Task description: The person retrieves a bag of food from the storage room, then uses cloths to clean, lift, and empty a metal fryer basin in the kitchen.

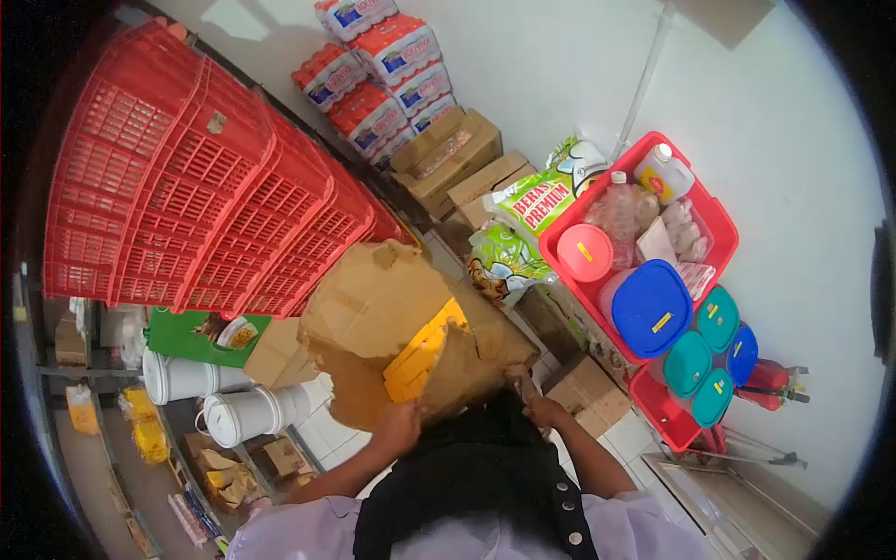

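A large, worn cardboard box with a torn, ragged opening is tilted in front of my body. Through the opening shows a stack of yellow-orange packs. My left hand is closed on the box's near torn edge, just below those packs. At the near right corner of the box, my right hand has its fingers curled against the cardboard. The fingertips of both hands are partly hidden.
Stacked red plastic crates lean at the left, above shelves with white buckets. Shrink-wrapped bottle packs stand at the back, near green rice bags. On the right, a red bin holds containers and bottles.
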A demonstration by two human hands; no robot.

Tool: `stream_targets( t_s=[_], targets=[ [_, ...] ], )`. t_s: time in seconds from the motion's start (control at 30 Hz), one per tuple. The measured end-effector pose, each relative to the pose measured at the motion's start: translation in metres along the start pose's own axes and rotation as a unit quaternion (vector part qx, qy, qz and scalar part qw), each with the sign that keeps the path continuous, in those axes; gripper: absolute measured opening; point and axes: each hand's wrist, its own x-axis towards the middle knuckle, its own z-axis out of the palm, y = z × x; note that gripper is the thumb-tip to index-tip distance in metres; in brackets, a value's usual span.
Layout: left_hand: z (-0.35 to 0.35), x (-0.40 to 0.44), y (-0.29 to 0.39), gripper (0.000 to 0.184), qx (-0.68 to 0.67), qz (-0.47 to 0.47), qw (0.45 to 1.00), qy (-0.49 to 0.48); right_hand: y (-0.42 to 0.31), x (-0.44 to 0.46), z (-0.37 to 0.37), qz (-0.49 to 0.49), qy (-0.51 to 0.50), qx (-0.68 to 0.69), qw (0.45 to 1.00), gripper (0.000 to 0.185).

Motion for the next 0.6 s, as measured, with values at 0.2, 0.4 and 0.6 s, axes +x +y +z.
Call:
stream_targets(
  t_s=[0.2, 0.4, 0.6],
  targets=[
    [0.022, -0.033, 0.027, 0.024, -0.079, 0.08, 0.993, -0.027, -0.01, 0.02, 0.043, 0.077, -0.048, -0.085, 0.992, 0.044],
    [-0.028, -0.043, 0.066, 0.026, -0.024, 0.152, 0.987, 0.04, -0.038, 0.047, 0.068, -0.015, 0.007, -0.122, 0.992, 0.037],
    [-0.109, -0.074, 0.125, 0.012, -0.019, 0.234, 0.962, 0.136, -0.05, 0.124, 0.079, -0.306, 0.18, -0.052, 0.933, 0.033]
  ],
)
